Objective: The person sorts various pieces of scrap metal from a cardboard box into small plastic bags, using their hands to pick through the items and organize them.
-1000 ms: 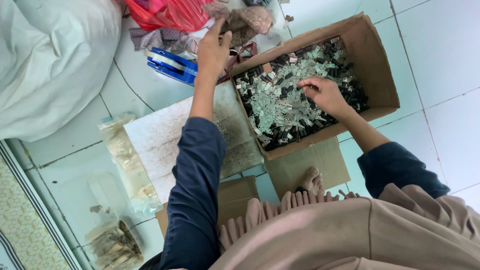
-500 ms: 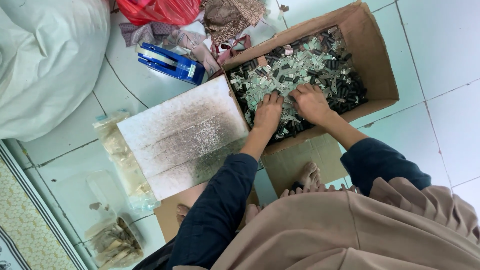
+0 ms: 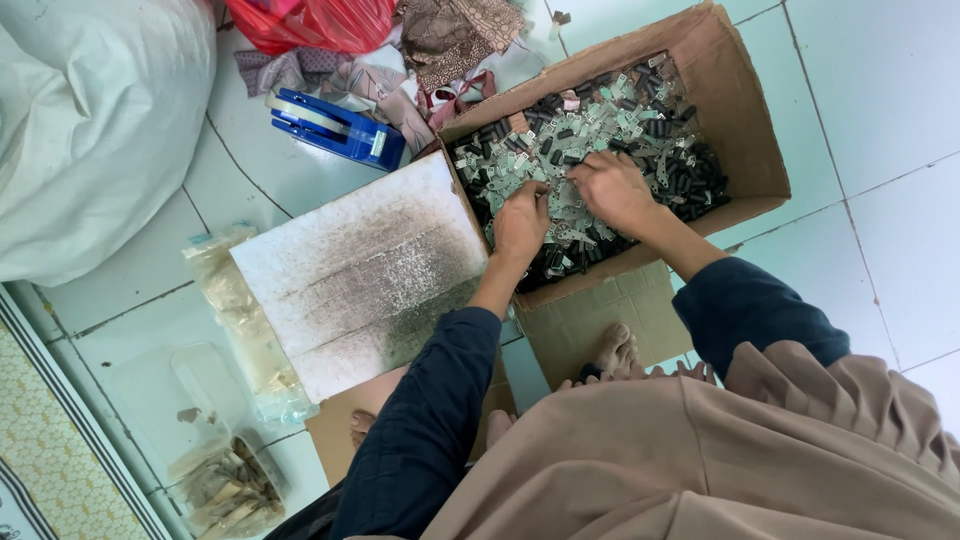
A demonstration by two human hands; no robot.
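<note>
A floor [image 3: 880, 120] of pale glossy tiles is seen from above, and everything lies on it. At the upper left a large white sack [image 3: 90, 120] of soft, creased fabric is slumped. A flat white board [image 3: 360, 270], rectangular and smeared with dark speckled grime, is laid beside an open cardboard box [image 3: 745, 130] of plain brown corrugated card, whose flaps are folded outward.

The box is filled with a loose heap of small parts [image 3: 640, 110]: thin pale-green metal plates with holes and short dark cylinders, mixed together. Both hands are buried in this heap. The left hand [image 3: 522, 222] is pressed palm-down near the box's near wall, its fingers curled into the pieces; the right hand [image 3: 612, 190] is set just beside it, its fingers bent over a cluster of plates. Whether any single piece is pinched in either hand cannot be told, since the fingertips are hidden by the parts.

As a judgement, the sorting is at an early stage: the heap is still mixed and deep, and nothing sorted is seen on the board.

Above the board a blue plastic tape dispenser [image 3: 335, 128] is laid, with crumpled patterned cloth scraps [image 3: 450, 40] and a red plastic bag [image 3: 310, 20] beyond it. At the lower left, clear plastic bags [image 3: 225, 485] holding pale strips are gathered.
</note>
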